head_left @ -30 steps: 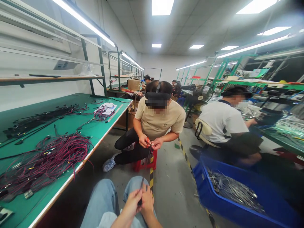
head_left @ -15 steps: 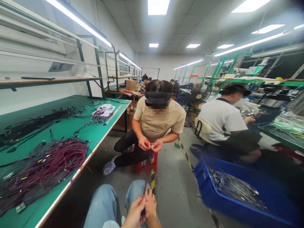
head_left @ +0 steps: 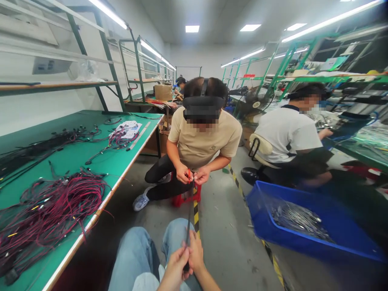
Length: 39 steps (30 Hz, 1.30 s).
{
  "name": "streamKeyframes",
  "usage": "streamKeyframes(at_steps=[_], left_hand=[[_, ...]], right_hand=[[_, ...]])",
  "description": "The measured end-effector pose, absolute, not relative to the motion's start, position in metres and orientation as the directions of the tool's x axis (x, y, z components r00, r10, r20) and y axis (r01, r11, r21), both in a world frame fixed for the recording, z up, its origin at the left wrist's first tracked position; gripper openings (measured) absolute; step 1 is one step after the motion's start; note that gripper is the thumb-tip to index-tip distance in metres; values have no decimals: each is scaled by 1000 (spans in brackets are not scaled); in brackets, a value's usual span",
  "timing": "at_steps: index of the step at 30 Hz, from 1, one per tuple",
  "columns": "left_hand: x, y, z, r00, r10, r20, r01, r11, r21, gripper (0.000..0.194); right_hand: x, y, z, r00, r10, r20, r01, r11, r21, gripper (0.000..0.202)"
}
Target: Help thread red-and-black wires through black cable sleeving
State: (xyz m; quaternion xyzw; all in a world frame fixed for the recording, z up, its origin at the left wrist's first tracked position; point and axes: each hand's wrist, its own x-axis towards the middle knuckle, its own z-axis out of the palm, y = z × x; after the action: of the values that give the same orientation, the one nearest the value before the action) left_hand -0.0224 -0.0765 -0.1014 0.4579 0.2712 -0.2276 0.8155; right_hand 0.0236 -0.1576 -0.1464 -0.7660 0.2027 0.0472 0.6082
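A long, dark, flat cable or sleeve (head_left: 190, 214) runs from my lap up to the hands of a person seated opposite. My left hand (head_left: 178, 260) is closed, pinching it between thumb and fingers. Against it on the right, my right hand (head_left: 196, 251) is curled around the same cable, its fingertips partly hidden. A dark end (head_left: 186, 266) shows below my fingers. Across from me, the other person's hands (head_left: 194, 175) hold the far end, with a small red tool (head_left: 189, 175), perhaps scissors, in one of them.
At left, a green-topped table (head_left: 91, 155) carries a heap of red-and-black wires (head_left: 69, 198) and black cables. A blue bin (head_left: 263, 218) with metallic-looking cables stands on the floor at right. Beside it sits another person (head_left: 287, 129). The person opposite sits on a red stool (head_left: 198, 193).
My view has tilted down and shifted slightly. My right hand's fingers, more outstretched before, now curl closer around the cable. The cable looks straighter between me and the person opposite.
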Motion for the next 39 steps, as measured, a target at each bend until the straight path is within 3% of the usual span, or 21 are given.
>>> streamKeyframes(at_steps=[3,7,11,14,17,23,28,31,39], left_hand=[[-22,-73,-103,742,-123,-658,630,461,624,61],[-21,-65,-96,729,-126,-672,650,432,624,60],[-18,-56,-89,707,-141,-693,679,410,609,61],[-17,-50,-88,715,-156,-681,672,418,611,58],[-17,-45,-87,706,-173,-686,681,429,593,55],[-14,-43,-88,709,-189,-680,680,437,588,53],[-12,-43,-88,693,-203,-692,703,401,587,55],[-14,-44,-85,700,-159,-697,690,405,600,56],[-10,-45,-80,721,-163,-673,671,404,621,55]], right_hand=[[40,-174,-138,864,-287,-413,-385,152,-910,25],[64,-201,-99,856,-280,-435,-322,370,-871,32],[82,-215,-52,914,-214,-344,-170,567,-806,42],[91,-216,-44,934,-203,-295,-109,623,-775,40],[102,-213,-64,907,-235,-351,-157,583,-797,31],[138,-205,-107,905,-199,-375,-250,465,-849,35],[174,-201,-113,950,-193,-244,-179,301,-937,57],[193,-202,-112,974,-173,-145,-117,161,-980,60],[201,-208,-91,968,-239,80,5,-300,-954,26]])
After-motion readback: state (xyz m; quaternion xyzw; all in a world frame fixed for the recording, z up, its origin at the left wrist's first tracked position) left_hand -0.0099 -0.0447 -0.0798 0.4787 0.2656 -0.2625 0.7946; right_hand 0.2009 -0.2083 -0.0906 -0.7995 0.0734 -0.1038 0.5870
